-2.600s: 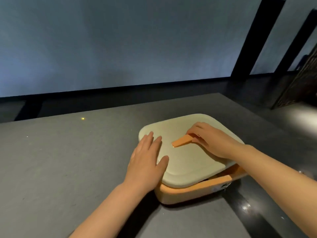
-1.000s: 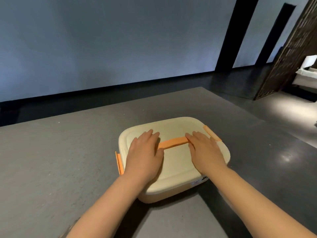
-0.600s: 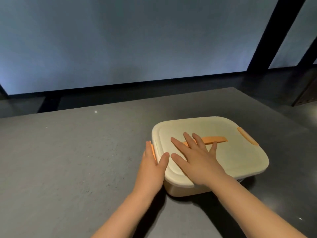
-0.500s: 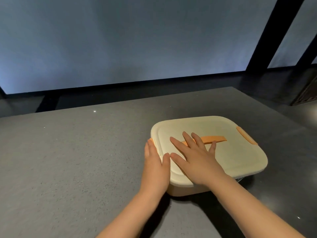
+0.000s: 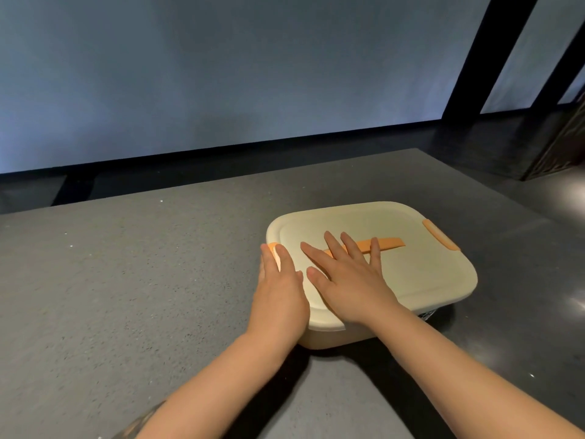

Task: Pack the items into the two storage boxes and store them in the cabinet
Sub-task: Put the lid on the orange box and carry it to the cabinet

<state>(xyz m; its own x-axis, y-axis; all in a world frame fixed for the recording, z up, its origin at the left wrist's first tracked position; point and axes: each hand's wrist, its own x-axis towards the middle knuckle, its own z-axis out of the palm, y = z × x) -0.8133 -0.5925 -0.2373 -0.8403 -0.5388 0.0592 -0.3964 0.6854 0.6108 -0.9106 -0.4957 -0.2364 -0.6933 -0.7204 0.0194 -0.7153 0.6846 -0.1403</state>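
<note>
A cream storage box (image 5: 421,274) with its lid on sits on the grey table, right of centre. An orange handle strip (image 5: 384,243) lies flat across the lid and an orange clasp (image 5: 440,234) sits at the lid's right edge. My right hand (image 5: 345,274) lies flat on the lid with fingers spread, partly covering the handle. My left hand (image 5: 280,286) presses with straight fingers against the box's left side, over the left orange clasp (image 5: 272,246). The box's contents are hidden.
The grey speckled table (image 5: 126,280) stretches wide to the left of the box. Its far edge meets a dark gap below a pale wall. Black posts (image 5: 474,55) and a dark lattice screen (image 5: 566,144) stand at the right, beyond the table's right edge.
The lid went from askew to seated on the box. My left hand slid from the lid's top to the left clasp and now presses it against the box's side; my right hand stays flat on the lid.
</note>
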